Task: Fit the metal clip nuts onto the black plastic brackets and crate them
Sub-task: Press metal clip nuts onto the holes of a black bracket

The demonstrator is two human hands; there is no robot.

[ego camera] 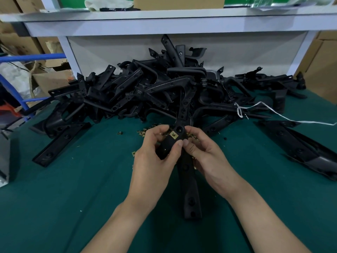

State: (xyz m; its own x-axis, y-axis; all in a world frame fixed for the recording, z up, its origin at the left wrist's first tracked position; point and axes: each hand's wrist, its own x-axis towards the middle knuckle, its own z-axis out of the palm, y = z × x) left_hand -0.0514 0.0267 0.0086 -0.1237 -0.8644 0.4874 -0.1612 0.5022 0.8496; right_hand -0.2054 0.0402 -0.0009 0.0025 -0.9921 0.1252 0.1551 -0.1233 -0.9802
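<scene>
over the green counter (73, 198) near me, my left hand (155, 156) grips the near end of a black plastic bracket (166, 147), and my right hand (204, 154) pinches it just beside the brass-coloured clip nut (173, 135) sitting by its hole. that nut looks fitted. just beyond lie loose clip nuts (145, 131). farther off a big pile of brackets (145, 88) waits, so i judge most work remains. no crate shows.

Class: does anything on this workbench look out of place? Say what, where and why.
A knotted white cord lies over the right side of the bracket pile and trails off rightward; it matches no part here. One clip nut lies stray on the green mat.
</scene>
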